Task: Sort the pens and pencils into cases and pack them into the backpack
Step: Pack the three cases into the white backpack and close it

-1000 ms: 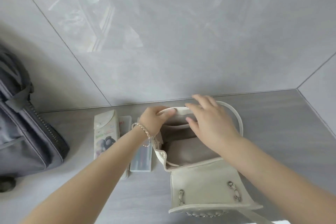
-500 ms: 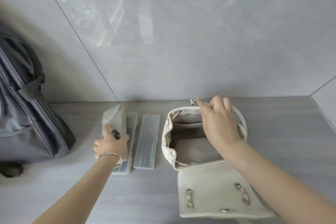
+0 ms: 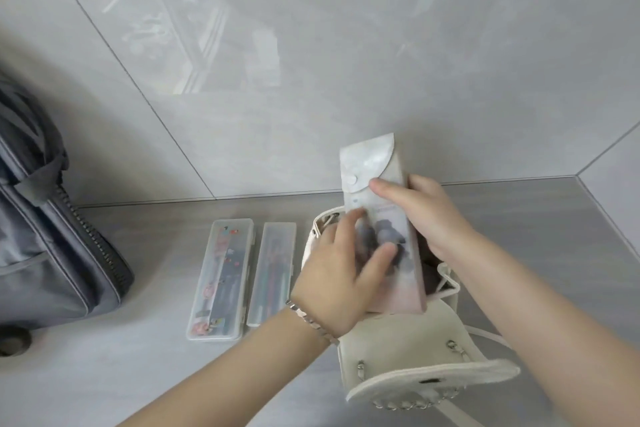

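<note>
The soft case (image 3: 391,218), pale with a rounded snap flap at the top and a dark print on its front, is up in the air right over the open mouth of the white backpack (image 3: 398,350). It's standing nearly upright, flap end up and leaning a bit left, with the bottom end down by the bag's opening.

Both hands are on it. The left hand (image 3: 332,281) comes in from the lower left with a bracelet (image 3: 311,321) on the wrist. Its fingers are spread along the case's left edge and the thumb lies across the print, so it's gripping, though that bit is blurry. The right hand (image 3: 429,215) reaches in from the right, thumb pressed on the front just under the flap and the rest of the fingers wrapped round behind.

The backpack sits near the back edge of the grey surface (image 3: 156,374), its own flap hanging open toward the camera. Just left of it, two clear plastic cases lie side by side: a plain clear case (image 3: 273,270) nearer the bag, then a patterned clear case (image 3: 221,277). Well off at the left edge is a grey bag (image 3: 41,236), against the tiled wall (image 3: 311,62).
</note>
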Action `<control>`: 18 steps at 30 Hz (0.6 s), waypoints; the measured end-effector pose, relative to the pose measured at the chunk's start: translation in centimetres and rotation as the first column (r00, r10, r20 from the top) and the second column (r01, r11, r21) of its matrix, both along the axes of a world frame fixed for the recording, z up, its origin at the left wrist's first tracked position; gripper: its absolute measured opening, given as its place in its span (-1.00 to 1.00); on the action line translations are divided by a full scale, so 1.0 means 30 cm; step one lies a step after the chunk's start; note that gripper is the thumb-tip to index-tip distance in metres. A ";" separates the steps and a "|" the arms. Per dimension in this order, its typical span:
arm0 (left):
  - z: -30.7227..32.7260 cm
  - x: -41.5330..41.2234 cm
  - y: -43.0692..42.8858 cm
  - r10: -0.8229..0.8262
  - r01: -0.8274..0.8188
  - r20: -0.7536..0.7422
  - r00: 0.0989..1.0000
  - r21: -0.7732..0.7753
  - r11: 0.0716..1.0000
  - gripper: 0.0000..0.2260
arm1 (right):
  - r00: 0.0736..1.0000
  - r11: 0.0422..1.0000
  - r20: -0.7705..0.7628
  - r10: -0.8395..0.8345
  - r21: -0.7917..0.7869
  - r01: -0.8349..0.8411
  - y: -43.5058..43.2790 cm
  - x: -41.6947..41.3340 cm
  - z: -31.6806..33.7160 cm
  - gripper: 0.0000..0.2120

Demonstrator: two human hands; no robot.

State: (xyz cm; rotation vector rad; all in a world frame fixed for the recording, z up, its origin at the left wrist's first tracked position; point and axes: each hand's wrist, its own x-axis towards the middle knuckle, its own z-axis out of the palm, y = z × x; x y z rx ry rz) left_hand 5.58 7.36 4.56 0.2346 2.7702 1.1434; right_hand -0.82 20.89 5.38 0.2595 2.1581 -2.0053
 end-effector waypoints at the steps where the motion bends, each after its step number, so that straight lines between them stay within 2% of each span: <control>1: -0.030 -0.006 -0.018 -0.005 -0.002 -0.095 0.996 -0.079 0.997 -0.47 | 0.999 0.999 -0.023 -0.037 0.020 0.037 0.016 0.004 -0.003 -0.89; 2: -0.065 -0.013 -0.036 -0.001 -0.035 -0.198 0.980 -0.179 0.983 -0.63 | 0.997 0.997 -0.049 -0.062 0.033 0.064 0.033 0.011 -0.010 -0.89; 4: -0.113 -0.025 -0.075 0.010 -0.096 -0.238 0.971 -0.354 0.930 -0.79 | 0.993 0.997 -0.094 -0.069 0.020 0.071 0.047 0.024 -0.017 -0.91; 5: -0.136 -0.032 -0.085 0.036 -0.111 -0.207 0.978 -0.367 0.923 -0.82 | 0.991 0.998 -0.120 -0.066 -0.005 0.066 0.056 0.033 -0.018 -0.94; 7: -0.161 -0.052 -0.103 0.109 -0.125 -0.071 0.992 -0.293 0.948 -0.69 | 0.983 0.997 -0.180 -0.043 -0.069 0.031 0.060 0.045 -0.014 -0.93; 9: -0.155 -0.074 -0.117 0.129 -0.118 0.101 0.986 -0.106 0.987 -0.52 | 0.969 0.995 -0.248 -0.011 -0.099 -0.014 0.061 0.053 -0.019 -0.85; 12: -0.142 -0.105 -0.123 0.140 -0.142 0.122 0.983 0.006 0.990 -0.41 | 0.942 0.994 -0.324 0.085 -0.038 -0.103 0.053 0.082 -0.048 -0.78; 14: -0.132 -0.124 -0.131 0.120 -0.127 0.176 0.977 0.028 0.992 -0.47 | 0.888 0.962 -0.379 0.260 0.180 -0.205 0.061 0.110 -0.078 -0.76; 16: -0.115 -0.135 -0.148 0.011 -0.028 0.203 0.979 0.080 0.996 -0.55 | 0.779 0.795 -0.373 0.504 0.553 -0.249 0.070 0.133 -0.105 -0.75; 18: -0.097 -0.144 -0.159 -0.095 0.071 0.224 0.970 0.112 0.991 -0.48 | 0.734 0.625 -0.286 0.615 0.745 -0.233 0.083 0.141 -0.116 -0.59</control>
